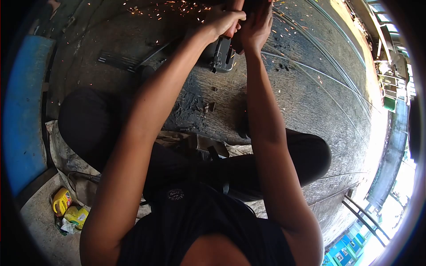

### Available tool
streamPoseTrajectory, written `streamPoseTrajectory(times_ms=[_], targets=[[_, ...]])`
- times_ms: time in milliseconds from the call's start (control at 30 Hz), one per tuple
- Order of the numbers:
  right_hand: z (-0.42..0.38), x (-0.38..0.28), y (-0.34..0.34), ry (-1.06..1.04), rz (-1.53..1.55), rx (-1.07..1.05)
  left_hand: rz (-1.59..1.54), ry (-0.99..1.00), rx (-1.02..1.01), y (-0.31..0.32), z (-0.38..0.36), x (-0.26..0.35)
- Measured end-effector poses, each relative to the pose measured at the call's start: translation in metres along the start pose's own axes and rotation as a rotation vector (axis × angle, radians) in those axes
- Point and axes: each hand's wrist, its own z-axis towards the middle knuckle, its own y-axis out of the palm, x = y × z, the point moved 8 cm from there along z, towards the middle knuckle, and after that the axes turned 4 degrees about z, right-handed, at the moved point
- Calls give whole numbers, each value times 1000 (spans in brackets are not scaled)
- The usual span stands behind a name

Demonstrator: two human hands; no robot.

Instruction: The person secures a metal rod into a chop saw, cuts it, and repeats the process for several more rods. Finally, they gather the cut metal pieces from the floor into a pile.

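Over the far part of the floor (230, 117), the left hand (222, 22) is wrapped around the red bar (237, 5), best held steady, while the right hand (257, 30), whose grip cannot be told, is best kept from tiny sparks (183, 9).

Workshop-like place, flying sparks (182, 6), scattered metal rods (315, 73), grimy floor (226, 95)

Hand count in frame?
2. Left hand around the reddish bar at the top; right hand just to the right of it. Others could be hidden in the dark top edge.
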Motion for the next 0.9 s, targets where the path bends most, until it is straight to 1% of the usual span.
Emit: streamPoseTrajectory(times_ms=[67,100,167,233,300,333,400,467,600,667,700,767,800,867,900], targets=[[0,-5,-2,-120,-12,68,-57,-32,-12,1,1,-4],[-1,-3,-3,-120,-13,69,-14,-11,-10,1,2,-3],[-3,2,-3,68,66,17,31,10,-7,-2,5,-4],[-3,1,-3,77,77,20,46,6,-88,2,5,-4],[-4,4,-2,86,85,23,41,3,-53,2,2,-2],[-4,4,-2,62,70,30,36,0,-16,-1,1,-2],[-3,7,0,40,56,35,11,17,-33,0,2,-3],[0,5,0,-63,12,60,-15,34,-50,1,3,-4],[-1,7,1,-59,6,61,-7,23,-27,1,4,-7],[-3,-1,-1,-182,-69,113,-12,19,-27,0,5,-10],[-4,0,-1,-181,-69,112,-3,17,-31,0,6,-11],[-4,7,1,82,37,4,6,15,-35,0,5,-9],[-4,9,3,82,37,4,1,15,-39,0,4,-8],[-4,-3,0,-141,-106,82,-3,14,-42,0,4,-9],[-5,1,1,-141,-107,81,-4,24,-42,0,5,-8]])
